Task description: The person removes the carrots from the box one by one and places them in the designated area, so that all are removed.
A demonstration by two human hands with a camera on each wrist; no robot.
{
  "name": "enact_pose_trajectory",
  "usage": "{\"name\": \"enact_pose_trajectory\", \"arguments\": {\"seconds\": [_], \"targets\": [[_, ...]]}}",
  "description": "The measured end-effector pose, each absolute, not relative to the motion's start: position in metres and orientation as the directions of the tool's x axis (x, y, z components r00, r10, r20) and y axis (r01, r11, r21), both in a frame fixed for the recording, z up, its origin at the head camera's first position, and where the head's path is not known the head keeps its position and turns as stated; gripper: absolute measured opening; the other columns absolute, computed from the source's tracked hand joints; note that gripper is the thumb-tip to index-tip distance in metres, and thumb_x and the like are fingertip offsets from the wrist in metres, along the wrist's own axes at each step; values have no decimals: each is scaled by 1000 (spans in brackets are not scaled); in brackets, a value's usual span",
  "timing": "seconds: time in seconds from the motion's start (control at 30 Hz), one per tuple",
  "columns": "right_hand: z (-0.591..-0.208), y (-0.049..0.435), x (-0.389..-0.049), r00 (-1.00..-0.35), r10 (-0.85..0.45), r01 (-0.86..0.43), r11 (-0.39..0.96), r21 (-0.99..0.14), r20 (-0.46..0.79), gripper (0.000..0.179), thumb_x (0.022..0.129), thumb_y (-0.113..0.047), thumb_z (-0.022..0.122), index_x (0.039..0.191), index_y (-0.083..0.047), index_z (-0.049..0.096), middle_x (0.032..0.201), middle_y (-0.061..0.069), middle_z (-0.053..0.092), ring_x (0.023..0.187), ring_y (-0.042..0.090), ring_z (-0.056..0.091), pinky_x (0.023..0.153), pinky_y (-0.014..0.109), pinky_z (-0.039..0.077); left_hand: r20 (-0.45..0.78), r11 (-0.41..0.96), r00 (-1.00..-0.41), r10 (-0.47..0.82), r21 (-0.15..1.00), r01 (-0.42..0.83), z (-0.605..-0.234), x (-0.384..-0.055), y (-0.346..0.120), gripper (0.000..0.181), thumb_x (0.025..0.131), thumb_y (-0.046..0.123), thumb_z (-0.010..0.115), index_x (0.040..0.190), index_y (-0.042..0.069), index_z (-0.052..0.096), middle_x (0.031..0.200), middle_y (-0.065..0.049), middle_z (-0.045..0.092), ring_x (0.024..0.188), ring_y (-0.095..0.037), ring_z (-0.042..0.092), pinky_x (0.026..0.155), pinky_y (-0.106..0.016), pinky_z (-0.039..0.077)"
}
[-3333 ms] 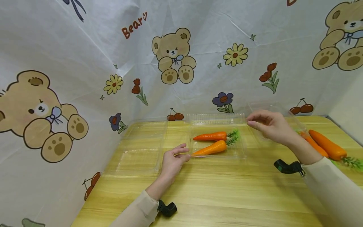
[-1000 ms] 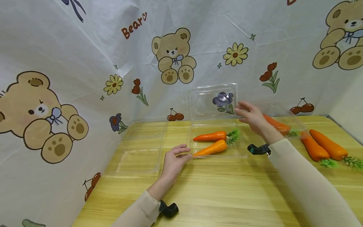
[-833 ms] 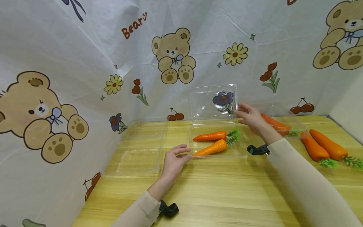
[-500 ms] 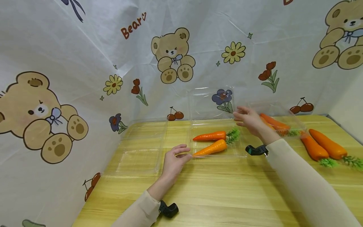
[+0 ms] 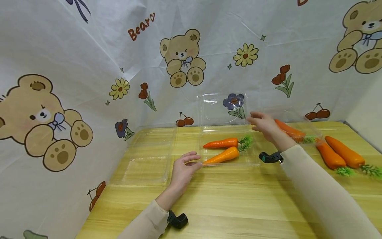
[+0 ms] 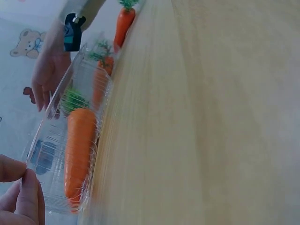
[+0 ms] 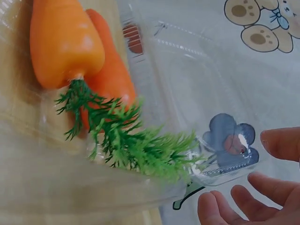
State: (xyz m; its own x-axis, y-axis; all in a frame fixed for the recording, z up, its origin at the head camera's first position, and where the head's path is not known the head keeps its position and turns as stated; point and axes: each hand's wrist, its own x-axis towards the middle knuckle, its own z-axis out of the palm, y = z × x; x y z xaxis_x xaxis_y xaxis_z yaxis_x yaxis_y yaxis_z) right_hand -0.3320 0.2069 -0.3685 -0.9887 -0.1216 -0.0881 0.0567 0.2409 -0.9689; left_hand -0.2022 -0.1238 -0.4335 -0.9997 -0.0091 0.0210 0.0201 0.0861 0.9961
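In the head view, a clear plastic box (image 5: 257, 156) lies in the middle of the table with two carrots inside: a red-orange carrot (image 5: 221, 143) behind and a lighter orange carrot (image 5: 222, 155) in front. Its clear lid (image 5: 213, 109) is raised at the back. My left hand (image 5: 183, 170) is at the front left corner; the left wrist view has thumb and finger pinching the rim. My right hand (image 5: 265, 126) hovers by the lid's right edge, and in the right wrist view its spread thumb and fingers (image 7: 276, 192) stand around the lid's corner without visibly gripping it.
Another clear box (image 5: 165, 172) lies at the left. A third clear container (image 5: 313, 127) stands at the back right, with carrots (image 5: 290, 131) seen through it. Two more carrots (image 5: 346, 152) lie at the right edge. A printed cloth (image 5: 131, 59) hangs behind the table.
Since the oldest frame, the right hand has moved left and the lid has come upright. Over the last second the lid's top edge has sunk slightly. The left hand has stayed at the corner.
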Motion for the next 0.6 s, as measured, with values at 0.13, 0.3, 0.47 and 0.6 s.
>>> {"name": "enact_pose_trajectory", "arguments": {"seconds": [0.13,0.3,0.47,0.6], "targets": [[-361,205,-329,-990,-122,34,277,-960,-70,68,109,-31,50,164,-1,21,169,24,22,152,44,30,124,55,31,22,92,-1000,-11,996,21,-433,-202,-124,27,88,3,78,115,-3,76,145,-12,58,107,-26,68,88,-28,60],[-356,199,-327,-978,-204,-36,325,-945,-32,61,107,-31,55,157,0,37,161,23,37,146,41,37,122,56,34,23,96,-1000,-14,995,21,-432,-202,-124,27,88,3,78,115,-3,76,144,-11,59,106,-25,69,87,-28,61],[-355,195,-326,-953,-302,-127,386,-914,5,52,106,-30,60,148,-1,51,153,23,48,138,42,47,118,58,38,18,97,-1000,-11,995,17,-433,-202,-123,27,89,3,78,115,-3,76,145,-12,58,106,-25,69,87,-28,60],[-359,193,-326,-917,-399,-205,430,-879,19,47,105,-28,62,144,-2,57,147,22,55,132,40,55,115,59,42,14,94,-1000,-6,995,13,-433,-202,-122,27,89,3,77,116,-3,76,146,-12,58,108,-25,69,89,-29,60]]}}
